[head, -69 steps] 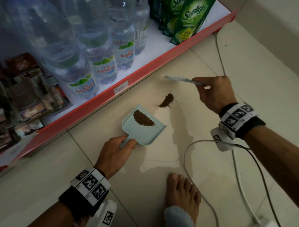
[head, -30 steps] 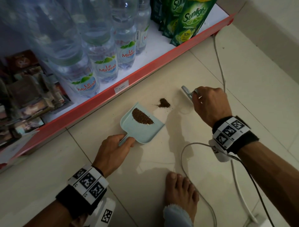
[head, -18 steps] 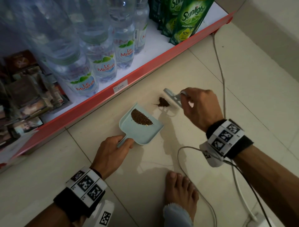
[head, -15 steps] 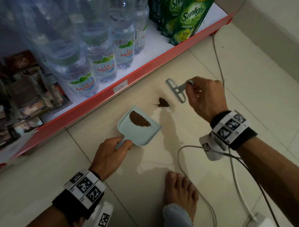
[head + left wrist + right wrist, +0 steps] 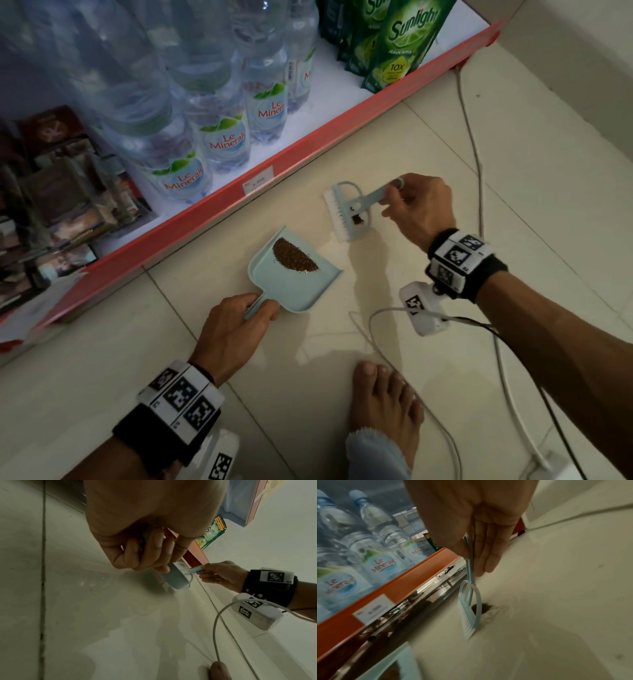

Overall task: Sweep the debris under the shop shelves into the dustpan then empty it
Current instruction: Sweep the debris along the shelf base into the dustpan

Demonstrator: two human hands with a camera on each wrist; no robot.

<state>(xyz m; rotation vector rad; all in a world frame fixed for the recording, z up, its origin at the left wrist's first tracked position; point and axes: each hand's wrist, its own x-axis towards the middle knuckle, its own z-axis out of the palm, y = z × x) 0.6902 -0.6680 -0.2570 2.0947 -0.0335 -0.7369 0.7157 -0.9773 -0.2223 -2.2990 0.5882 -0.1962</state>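
A light blue dustpan (image 5: 294, 281) lies on the tiled floor with a brown debris heap (image 5: 294, 256) at its far side. My left hand (image 5: 263, 308) grips its handle; in the left wrist view the fingers (image 5: 150, 553) curl round the handle, with the dustpan (image 5: 175, 577) beyond them. My right hand (image 5: 390, 202) pinches the thin handle of a small blue brush (image 5: 349, 212) with white bristles. The brush hangs just beyond the pan's open edge. A small debris pile (image 5: 358, 220) shows through the brush frame. The right wrist view shows the brush (image 5: 471, 607) standing bristles down beside that pile (image 5: 486, 608).
A red-edged bottom shelf (image 5: 308, 150) runs diagonally behind the pan, holding water bottles (image 5: 226, 137) and green Sunlight pouches (image 5: 400, 44). A white cable (image 5: 472, 137) trails along the floor at right. My bare foot (image 5: 387, 401) is planted below the pan.
My right hand brought the brush down to the loose pile, lifted it, and now holds it over the pile with the bristles on the shelf side. The dustpan has barely moved.
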